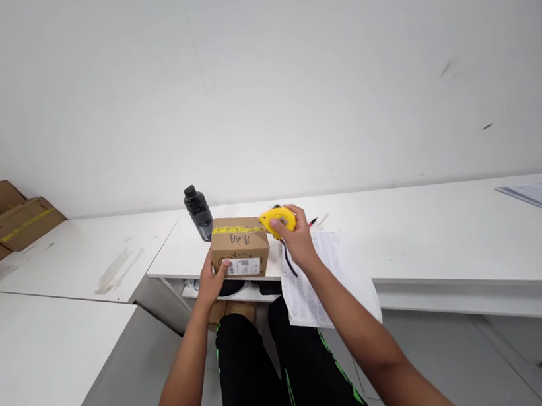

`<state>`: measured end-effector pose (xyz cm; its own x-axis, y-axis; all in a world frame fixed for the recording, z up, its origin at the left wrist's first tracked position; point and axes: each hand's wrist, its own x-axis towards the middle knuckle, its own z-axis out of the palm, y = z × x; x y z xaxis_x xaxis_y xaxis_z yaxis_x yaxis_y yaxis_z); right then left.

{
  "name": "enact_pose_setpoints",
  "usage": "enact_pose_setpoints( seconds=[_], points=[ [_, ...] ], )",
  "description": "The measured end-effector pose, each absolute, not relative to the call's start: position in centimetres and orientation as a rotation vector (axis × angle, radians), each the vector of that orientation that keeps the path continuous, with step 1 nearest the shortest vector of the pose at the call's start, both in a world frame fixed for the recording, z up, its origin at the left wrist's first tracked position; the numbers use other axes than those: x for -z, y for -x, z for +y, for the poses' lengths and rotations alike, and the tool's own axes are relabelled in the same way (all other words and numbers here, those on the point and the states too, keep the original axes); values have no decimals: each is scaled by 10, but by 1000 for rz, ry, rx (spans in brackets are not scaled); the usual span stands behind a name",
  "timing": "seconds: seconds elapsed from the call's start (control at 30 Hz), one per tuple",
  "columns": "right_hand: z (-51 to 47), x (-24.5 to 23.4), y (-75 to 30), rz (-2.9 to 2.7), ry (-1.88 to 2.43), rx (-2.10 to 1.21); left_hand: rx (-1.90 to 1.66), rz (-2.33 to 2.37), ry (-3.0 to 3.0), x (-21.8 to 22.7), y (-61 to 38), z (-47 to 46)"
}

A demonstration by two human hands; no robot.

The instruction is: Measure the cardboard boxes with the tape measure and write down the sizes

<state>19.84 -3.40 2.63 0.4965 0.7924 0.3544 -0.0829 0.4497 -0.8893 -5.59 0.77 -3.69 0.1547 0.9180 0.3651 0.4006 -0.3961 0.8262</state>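
Gripping: your right hand (297, 238) closed its fingers around the yellow tape measure (278, 219) above the box's right end.
Steadying: your left hand (212, 278) lay open-fingered against the cardboard box (239, 246) at the desk (405, 238) edge.
Risk: pushed, the box could have tipped off that edge.

The small box (240, 248) is matt brown cardboard, sealed with glossy yellow tape and carrying a white paper label. The tape measure (278, 220) has a smooth yellow plastic case. The bottle (198, 213) looks like dark, slightly shiny plastic. The worktop (430, 235) is smooth white laminate; printed paper sheets (312, 284) lie thin and matt.
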Motion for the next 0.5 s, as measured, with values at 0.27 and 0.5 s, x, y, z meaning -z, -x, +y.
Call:
enact_pose_setpoints(
  seconds=[0.27, 0.5],
  points=[
    [48, -63, -146, -1804, 945, -713, -1402, 1237, -1311, 30, 22, 17],
    [56, -68, -120, -2358, 941, -411, -1431, 1263, -1240, 27, 10, 9]
  ],
)
